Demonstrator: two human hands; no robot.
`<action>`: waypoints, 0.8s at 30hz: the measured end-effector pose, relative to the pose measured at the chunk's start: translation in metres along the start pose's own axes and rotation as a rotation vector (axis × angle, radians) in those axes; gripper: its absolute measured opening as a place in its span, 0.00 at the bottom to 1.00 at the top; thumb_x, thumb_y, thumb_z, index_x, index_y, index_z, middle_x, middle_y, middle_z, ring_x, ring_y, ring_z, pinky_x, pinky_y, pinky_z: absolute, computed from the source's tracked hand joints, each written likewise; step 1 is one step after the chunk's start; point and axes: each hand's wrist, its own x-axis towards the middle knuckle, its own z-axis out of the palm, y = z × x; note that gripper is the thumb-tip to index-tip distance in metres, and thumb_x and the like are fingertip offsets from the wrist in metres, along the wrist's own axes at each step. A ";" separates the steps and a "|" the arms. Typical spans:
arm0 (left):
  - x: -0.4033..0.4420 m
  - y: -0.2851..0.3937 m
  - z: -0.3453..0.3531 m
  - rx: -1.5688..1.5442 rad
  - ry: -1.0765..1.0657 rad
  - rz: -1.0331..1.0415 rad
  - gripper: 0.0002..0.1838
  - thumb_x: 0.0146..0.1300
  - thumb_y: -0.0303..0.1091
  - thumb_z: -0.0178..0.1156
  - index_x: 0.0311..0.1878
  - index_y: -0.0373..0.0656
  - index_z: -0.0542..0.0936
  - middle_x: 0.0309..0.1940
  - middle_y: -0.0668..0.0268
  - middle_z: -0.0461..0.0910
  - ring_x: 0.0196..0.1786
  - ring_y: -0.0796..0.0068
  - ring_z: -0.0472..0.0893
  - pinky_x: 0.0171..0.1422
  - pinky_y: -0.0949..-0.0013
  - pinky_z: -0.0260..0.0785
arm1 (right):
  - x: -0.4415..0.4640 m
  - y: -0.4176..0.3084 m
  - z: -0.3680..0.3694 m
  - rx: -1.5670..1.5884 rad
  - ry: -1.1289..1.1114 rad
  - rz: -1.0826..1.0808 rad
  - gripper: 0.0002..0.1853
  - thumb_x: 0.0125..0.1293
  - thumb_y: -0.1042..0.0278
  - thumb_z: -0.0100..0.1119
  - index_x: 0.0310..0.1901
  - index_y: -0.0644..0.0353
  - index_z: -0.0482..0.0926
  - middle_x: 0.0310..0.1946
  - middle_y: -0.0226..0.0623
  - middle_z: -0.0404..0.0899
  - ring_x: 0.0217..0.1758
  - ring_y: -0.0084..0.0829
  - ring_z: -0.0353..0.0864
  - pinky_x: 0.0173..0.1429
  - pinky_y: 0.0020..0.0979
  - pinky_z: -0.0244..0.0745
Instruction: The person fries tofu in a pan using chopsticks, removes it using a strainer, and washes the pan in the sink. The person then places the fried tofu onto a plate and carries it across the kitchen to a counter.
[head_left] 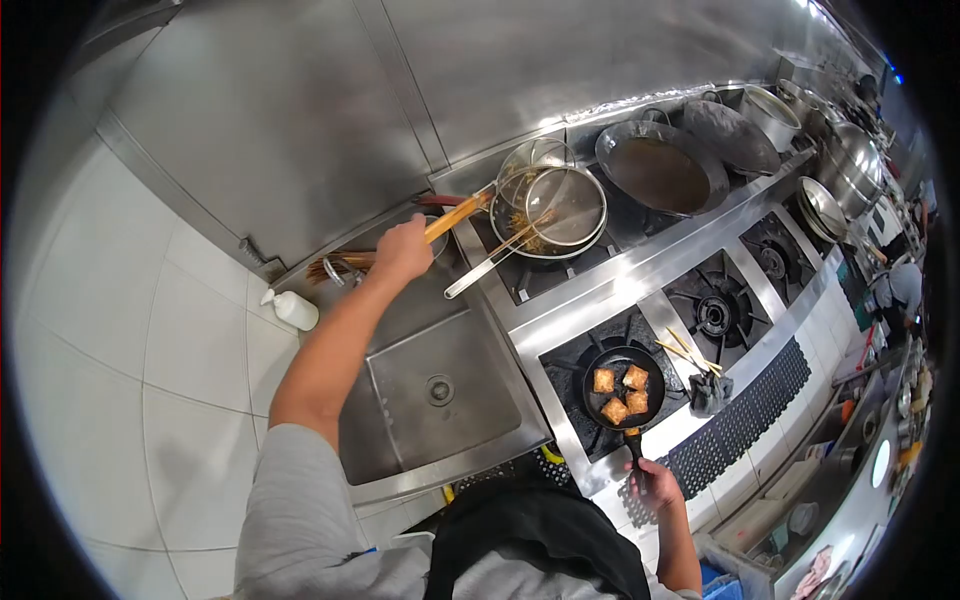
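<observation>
My left hand (pixel 405 248) is closed around the yellow wooden handle (pixel 455 217) of a wire strainer (pixel 515 153). The strainer's basket lies over a pot (pixel 560 256) at the back of the stove. On that pot also rests a fine-mesh sieve (pixel 568 205) with a long metal handle, and brown bits show around it. My right hand (pixel 657 487) grips the black handle of a frying pan (pixel 650 365), which sits on the front burner. Several browned square pieces (pixel 637 377) lie in the pan. A pair of chopsticks (pixel 690 352) lies just right of it.
A steel sink (pixel 430 440) is in front of me on the left, with a tap (pixel 338 270) behind it. A white pump bottle (pixel 295 310) stands beside it. To the right are a wok of dark liquid (pixel 655 175), burners (pixel 715 313) and pots. Other people are at far right.
</observation>
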 end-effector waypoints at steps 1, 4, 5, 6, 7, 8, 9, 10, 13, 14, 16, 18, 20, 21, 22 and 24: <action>-0.003 0.009 -0.002 -0.001 0.008 -0.033 0.13 0.63 0.29 0.61 0.50 0.39 0.74 0.36 0.48 0.85 0.44 0.45 0.87 0.50 0.47 0.79 | 0.000 -0.001 -0.001 -0.010 -0.021 0.003 0.19 0.71 0.53 0.56 0.48 0.63 0.82 0.25 0.35 0.79 0.24 0.33 0.75 0.33 0.34 0.73; -0.011 0.027 0.001 0.005 0.010 -0.104 0.12 0.65 0.27 0.58 0.51 0.40 0.74 0.42 0.47 0.84 0.49 0.42 0.85 0.53 0.44 0.78 | -0.003 -0.007 0.002 -0.021 -0.074 0.000 0.17 0.71 0.55 0.54 0.49 0.60 0.81 0.26 0.35 0.80 0.26 0.32 0.74 0.34 0.35 0.71; -0.011 0.029 0.010 0.017 -0.004 -0.109 0.12 0.65 0.27 0.58 0.51 0.40 0.74 0.43 0.46 0.84 0.49 0.42 0.85 0.53 0.44 0.78 | -0.004 -0.009 0.005 -0.014 -0.088 -0.010 0.17 0.71 0.55 0.54 0.50 0.60 0.81 0.26 0.35 0.80 0.25 0.31 0.74 0.34 0.35 0.70; -0.014 0.032 0.015 0.027 -0.020 -0.114 0.12 0.65 0.27 0.57 0.51 0.41 0.74 0.45 0.46 0.83 0.49 0.42 0.85 0.54 0.44 0.78 | -0.007 -0.010 0.008 -0.006 -0.101 -0.019 0.17 0.71 0.56 0.54 0.51 0.59 0.80 0.26 0.35 0.80 0.25 0.31 0.73 0.34 0.35 0.70; -0.015 0.034 0.018 0.025 -0.044 -0.128 0.13 0.66 0.27 0.56 0.53 0.41 0.74 0.46 0.46 0.83 0.50 0.42 0.85 0.54 0.45 0.78 | -0.007 -0.008 0.007 0.012 -0.116 -0.035 0.17 0.71 0.56 0.54 0.52 0.59 0.80 0.27 0.35 0.80 0.25 0.31 0.73 0.34 0.35 0.69; -0.015 0.036 0.021 0.023 -0.068 -0.139 0.13 0.67 0.27 0.56 0.54 0.41 0.74 0.48 0.46 0.82 0.52 0.43 0.84 0.54 0.46 0.79 | -0.004 -0.005 0.005 0.033 -0.130 -0.052 0.17 0.70 0.56 0.55 0.52 0.59 0.79 0.27 0.35 0.80 0.24 0.31 0.72 0.34 0.35 0.69; -0.015 0.038 0.021 0.020 -0.090 -0.148 0.13 0.68 0.28 0.55 0.55 0.42 0.74 0.49 0.46 0.81 0.53 0.43 0.84 0.54 0.46 0.79 | -0.005 -0.003 0.006 0.054 -0.144 -0.072 0.17 0.70 0.56 0.55 0.53 0.59 0.79 0.28 0.34 0.80 0.24 0.30 0.72 0.33 0.34 0.69; -0.018 0.041 0.021 0.014 -0.065 -0.154 0.14 0.68 0.28 0.55 0.56 0.42 0.75 0.49 0.46 0.81 0.53 0.43 0.84 0.54 0.46 0.79 | -0.005 -0.002 0.012 0.120 -0.112 -0.074 0.15 0.70 0.59 0.56 0.53 0.57 0.79 0.27 0.33 0.78 0.21 0.28 0.68 0.31 0.33 0.66; -0.025 0.047 0.017 -0.004 0.021 -0.156 0.15 0.67 0.29 0.56 0.57 0.45 0.75 0.48 0.46 0.82 0.53 0.41 0.84 0.54 0.44 0.78 | -0.009 -0.003 0.018 0.236 -0.235 -0.042 0.11 0.71 0.63 0.56 0.51 0.56 0.78 0.25 0.29 0.74 0.20 0.24 0.65 0.29 0.30 0.62; -0.026 0.045 0.018 -0.007 0.053 -0.147 0.15 0.67 0.29 0.56 0.57 0.45 0.76 0.48 0.46 0.82 0.52 0.41 0.84 0.54 0.44 0.78 | -0.013 -0.002 0.022 0.232 -0.230 -0.072 0.09 0.72 0.65 0.55 0.49 0.55 0.78 0.22 0.27 0.69 0.18 0.21 0.61 0.26 0.29 0.58; -0.027 0.032 0.027 -0.040 0.076 -0.128 0.18 0.67 0.29 0.57 0.59 0.47 0.76 0.45 0.48 0.82 0.48 0.43 0.85 0.52 0.46 0.78 | -0.016 0.001 0.023 0.203 -0.204 -0.106 0.09 0.72 0.64 0.55 0.49 0.55 0.78 0.22 0.26 0.68 0.17 0.21 0.60 0.25 0.27 0.57; -0.031 0.018 0.033 -0.095 0.062 -0.105 0.22 0.67 0.30 0.57 0.64 0.49 0.76 0.41 0.52 0.83 0.40 0.49 0.86 0.48 0.50 0.80 | -0.016 0.005 0.019 0.194 -0.187 -0.121 0.08 0.73 0.63 0.56 0.49 0.55 0.77 0.21 0.26 0.67 0.16 0.20 0.58 0.23 0.26 0.55; -0.057 0.016 0.023 -0.639 -0.196 -0.365 0.20 0.69 0.32 0.59 0.63 0.50 0.76 0.37 0.61 0.81 0.34 0.62 0.83 0.44 0.59 0.80 | -0.019 0.008 0.013 0.189 -0.168 -0.141 0.07 0.74 0.65 0.54 0.49 0.55 0.74 0.21 0.25 0.65 0.16 0.19 0.57 0.22 0.25 0.55; -0.075 0.016 0.015 -0.913 -0.321 -0.495 0.19 0.70 0.32 0.60 0.63 0.50 0.76 0.35 0.65 0.80 0.31 0.69 0.81 0.42 0.64 0.79 | -0.022 0.010 0.013 0.188 -0.159 -0.145 0.06 0.74 0.66 0.53 0.48 0.56 0.73 0.20 0.24 0.64 0.15 0.19 0.57 0.22 0.25 0.55; -0.097 0.009 0.013 -1.097 -0.380 -0.514 0.19 0.71 0.33 0.61 0.64 0.49 0.75 0.36 0.71 0.75 0.29 0.81 0.74 0.40 0.73 0.76 | -0.024 0.011 0.011 0.191 -0.151 -0.155 0.06 0.74 0.66 0.54 0.47 0.55 0.72 0.20 0.24 0.63 0.15 0.19 0.57 0.21 0.25 0.54; -0.153 0.008 -0.007 -1.340 -0.395 -0.545 0.21 0.72 0.31 0.60 0.67 0.46 0.73 0.40 0.69 0.77 0.32 0.78 0.77 0.40 0.71 0.77 | -0.032 0.010 0.009 0.168 -0.100 -0.183 0.06 0.74 0.65 0.55 0.47 0.55 0.73 0.20 0.24 0.63 0.15 0.19 0.58 0.21 0.25 0.54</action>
